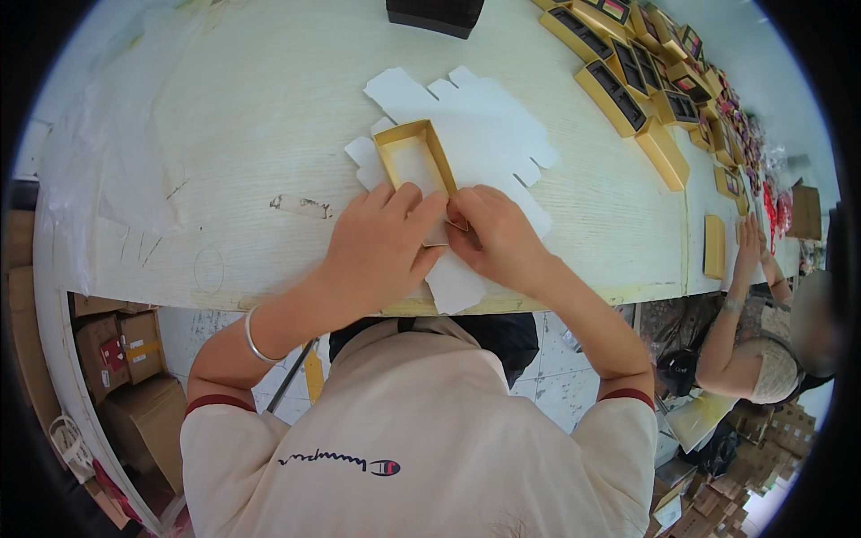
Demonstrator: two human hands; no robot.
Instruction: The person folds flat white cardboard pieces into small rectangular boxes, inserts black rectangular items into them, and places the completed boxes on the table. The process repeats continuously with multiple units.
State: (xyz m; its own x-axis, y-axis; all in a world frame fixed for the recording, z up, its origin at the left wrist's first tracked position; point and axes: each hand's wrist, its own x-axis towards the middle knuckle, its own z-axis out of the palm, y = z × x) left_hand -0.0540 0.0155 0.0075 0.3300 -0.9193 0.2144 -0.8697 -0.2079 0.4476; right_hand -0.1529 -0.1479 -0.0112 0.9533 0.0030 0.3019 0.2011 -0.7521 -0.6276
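A gold cardboard box [436, 154] with a white inside stands partly folded on the table in front of me, its open side up. My left hand [387, 231] lies over its near left part, fingers curled on the wall. At the near right corner, my right hand [499, 231] pinches the box's edge between thumb and fingers. Both hands hide the near end of the box. Under and beyond it lie flat white cardboard blanks [489, 121], with cut tabs along their edges.
Gold boxes with black inserts [613, 97] crowd the table's far right. A black box [436, 16] sits at the far edge. Clear plastic sheeting [112, 134] covers the left side. Another person's hands [750, 249] work at the right. Brown cartons [148, 426] are stacked below left.
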